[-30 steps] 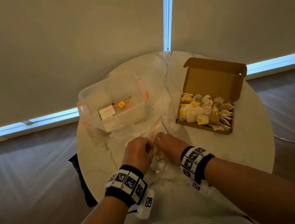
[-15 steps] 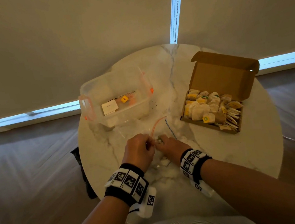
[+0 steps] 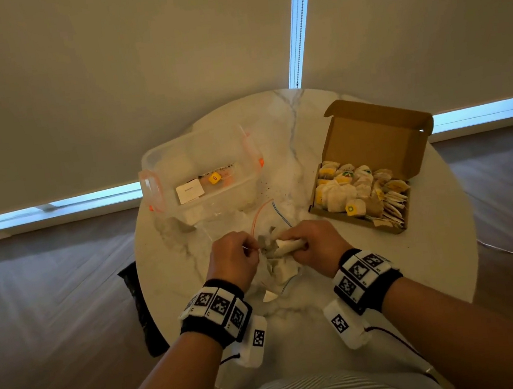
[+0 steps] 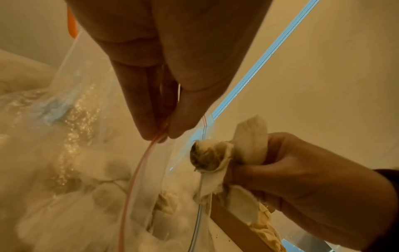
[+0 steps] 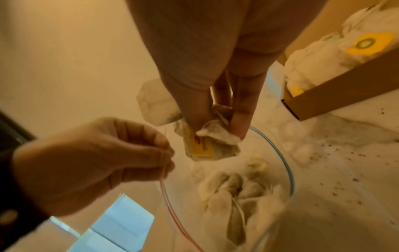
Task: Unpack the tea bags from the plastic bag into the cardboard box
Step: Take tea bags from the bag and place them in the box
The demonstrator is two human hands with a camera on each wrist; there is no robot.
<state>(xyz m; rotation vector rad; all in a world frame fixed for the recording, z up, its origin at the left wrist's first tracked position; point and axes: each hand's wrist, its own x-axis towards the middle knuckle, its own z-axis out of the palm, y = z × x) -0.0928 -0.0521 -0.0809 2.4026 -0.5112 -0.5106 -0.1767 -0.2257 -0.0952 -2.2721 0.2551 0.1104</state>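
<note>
A clear zip plastic bag (image 3: 267, 277) lies open on the round marble table (image 3: 434, 256), with more tea bags (image 5: 233, 189) inside. My left hand (image 3: 235, 255) pinches the bag's pink zip edge (image 4: 158, 134) and holds the mouth open. My right hand (image 3: 313, 245) grips a small bunch of tea bags (image 3: 287, 246) just above the opening; a yellow tag (image 5: 201, 146) hangs below the fingers. The open cardboard box (image 3: 380, 134) stands at the right, holding several tea bags (image 3: 355, 192).
A clear plastic container with orange clips (image 3: 201, 175) stands at the back left of the table, with a few items inside. Tea crumbs (image 5: 345, 163) dot the marble near the box. Roller blinds hang behind. A dark object (image 3: 139, 305) sits at the table's left edge.
My right hand has come up out of the bag with a bunch of tea bags in it. The left hand keeps its pinch on the zip edge.
</note>
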